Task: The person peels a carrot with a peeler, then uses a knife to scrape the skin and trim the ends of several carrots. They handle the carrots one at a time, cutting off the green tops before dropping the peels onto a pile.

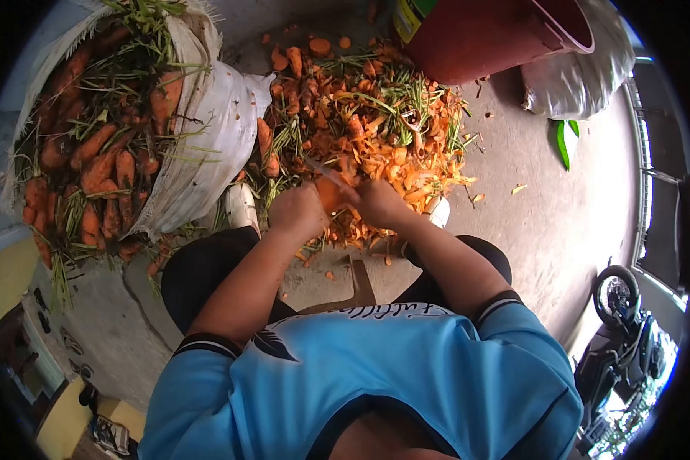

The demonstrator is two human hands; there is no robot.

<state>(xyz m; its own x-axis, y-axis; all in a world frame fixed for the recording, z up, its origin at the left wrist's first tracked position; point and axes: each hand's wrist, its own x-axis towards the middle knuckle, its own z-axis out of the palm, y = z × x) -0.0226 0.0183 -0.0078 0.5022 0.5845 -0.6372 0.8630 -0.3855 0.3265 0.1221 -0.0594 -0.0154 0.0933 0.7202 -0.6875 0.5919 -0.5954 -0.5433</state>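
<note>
A white sack (207,130) stands open at the left, packed with unpeeled carrots (100,165) and green tops. A heap of orange peelings (391,138) and greens lies on the concrete floor (544,207). A dark red bucket (491,34) stands behind the heap, touching a grey bag (583,77). A green leaf (566,142) lies apart. A motorcycle (629,337) is parked at lower right.

Both forearms reach far, converging at centre. Left hand (297,211) fisted, right hand (379,203) fisted, knuckles up, nearly touching.
</note>
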